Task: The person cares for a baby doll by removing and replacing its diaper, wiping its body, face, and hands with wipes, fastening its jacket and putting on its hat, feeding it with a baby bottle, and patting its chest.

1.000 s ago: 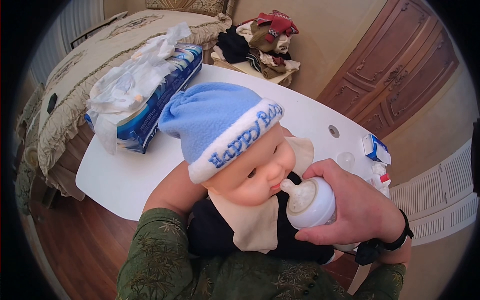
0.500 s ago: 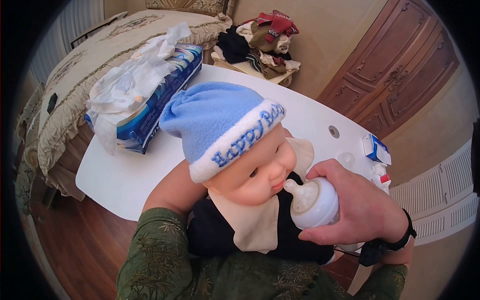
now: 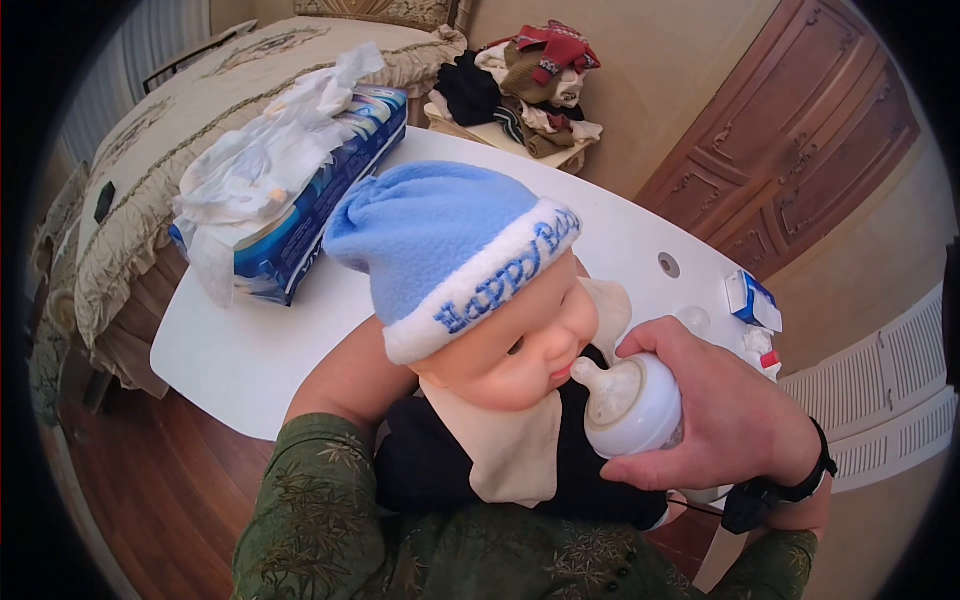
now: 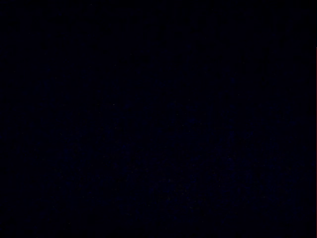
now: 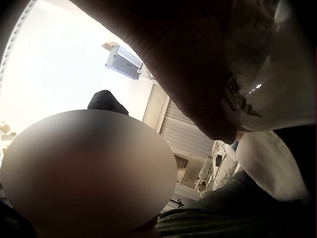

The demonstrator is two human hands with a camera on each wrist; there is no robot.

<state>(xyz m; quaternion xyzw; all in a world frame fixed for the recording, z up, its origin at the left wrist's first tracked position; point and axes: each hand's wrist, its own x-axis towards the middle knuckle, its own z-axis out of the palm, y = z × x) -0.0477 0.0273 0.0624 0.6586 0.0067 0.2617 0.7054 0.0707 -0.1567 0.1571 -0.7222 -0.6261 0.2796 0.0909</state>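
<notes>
White and clear plastic make up the baby bottle (image 3: 645, 415) at the heart of my head view, slanted in front of the doll (image 3: 500, 375) with its teat (image 3: 592, 378) right at the lips; I cannot tell whether tip and mouth actually touch. The person's right hand (image 3: 730, 415) grips it round the wide upper part, forefinger over the top side and thumb along the lower, spread just as far as the bottle is broad; the other fingers are hidden from me behind it. I judge that this hold leaves the teat free and lets the wrist set the slant.

Against the person's front leans the doll, in a blue fleece hat (image 3: 440, 235) with a white lettered band, a cream bib (image 3: 510, 460) over dark clothes (image 3: 420, 455). The left forearm (image 3: 345, 375) passes behind its head, presumably as a prop. The left hand is out of my sight and my left wrist feed is black, so I cannot tell what those fingers do.

Further out, the white table (image 3: 240, 370) carries a blue diaper pack (image 3: 330, 225) with crumpled white diapers (image 3: 260, 170) on top, perhaps for easy reach, and, past the right hand, a small blue-and-white box (image 3: 752, 298) near a clear dome (image 3: 692, 320). Beyond I see piled clothes (image 3: 540, 85), a bed (image 3: 200, 115) and carved wooden doors (image 3: 760, 150)
</notes>
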